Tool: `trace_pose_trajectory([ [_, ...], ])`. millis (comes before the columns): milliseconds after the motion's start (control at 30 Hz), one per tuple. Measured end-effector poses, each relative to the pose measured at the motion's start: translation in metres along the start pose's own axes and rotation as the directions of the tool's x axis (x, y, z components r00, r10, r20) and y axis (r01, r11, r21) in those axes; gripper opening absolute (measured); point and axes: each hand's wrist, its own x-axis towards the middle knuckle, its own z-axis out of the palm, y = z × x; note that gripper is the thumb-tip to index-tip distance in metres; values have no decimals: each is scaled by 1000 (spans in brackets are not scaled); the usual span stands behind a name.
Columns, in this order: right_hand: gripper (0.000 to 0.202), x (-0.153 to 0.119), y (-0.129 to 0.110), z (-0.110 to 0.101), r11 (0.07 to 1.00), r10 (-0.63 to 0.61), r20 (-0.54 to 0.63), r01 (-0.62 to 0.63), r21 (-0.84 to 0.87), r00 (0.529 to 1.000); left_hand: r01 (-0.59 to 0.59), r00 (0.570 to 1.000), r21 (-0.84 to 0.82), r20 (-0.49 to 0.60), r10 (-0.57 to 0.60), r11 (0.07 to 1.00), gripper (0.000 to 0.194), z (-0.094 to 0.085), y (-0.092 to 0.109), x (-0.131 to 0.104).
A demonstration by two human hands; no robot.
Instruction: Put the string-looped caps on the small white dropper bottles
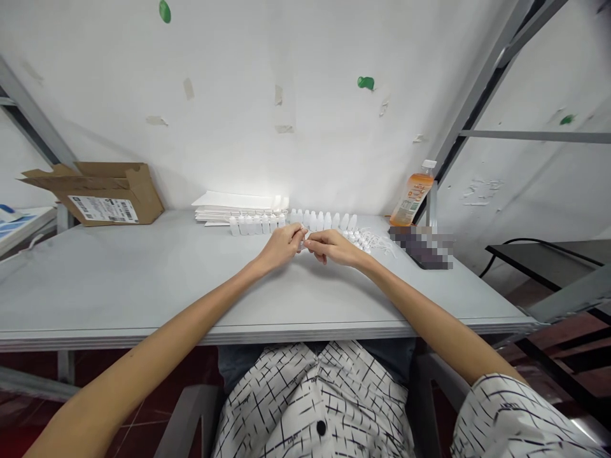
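At the middle of the grey table, my left hand [283, 244] and my right hand [333, 247] meet with fingers closed. A small whitish piece [302, 240] shows between their fingertips, held by my left hand; it is too small to make out fully. My right fingers pinch right beside it, and what they grip is hidden. Behind my hands stand rows of small white bottles [258, 224], with more bottles [320, 221] further right. Next to my right hand lies a loose pile of small white parts with thin strips [366, 240].
Stacked white sheets [233, 207] lie against the wall. An open cardboard box [111, 194] is at the left rear of the table [143, 280]. An orange bottle [413, 196] stands at the right rear, beside a dark, partly blurred object [420, 248].
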Motion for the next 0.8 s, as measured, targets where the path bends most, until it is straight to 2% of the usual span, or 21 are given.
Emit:
trace_pose_trajectory([
  [67,47,0,-1,-3,1000,-3,-22,3,-23,1000,2,1000,6,-1,-2,1000,31,-1,0,1],
  [133,48,0,-2,-7,998,-34,-103,28,-63,994,-1,1000,25,10,1,1000,31,-1,0,1],
  [233,37,0,-5,-12,992,-114,-261,98,-73,959,-25,998,70,51,22,997,30,0,0,1],
  [300,28,0,-6,-13,990,-143,-312,131,-61,939,-39,996,88,78,32,995,30,2,1,0],
  [600,17,1,-7,-8,989,-146,-287,132,-68,947,-85,989,141,135,66,986,29,4,-5,-1],
  [700,18,1,-7,-12,995,-75,-298,90,36,952,-78,983,111,177,57,991,38,3,-3,-1],
  [800,21,1,-6,-18,982,-5,-337,68,174,942,24,971,-20,239,-18,1000,47,-2,2,-1],
])
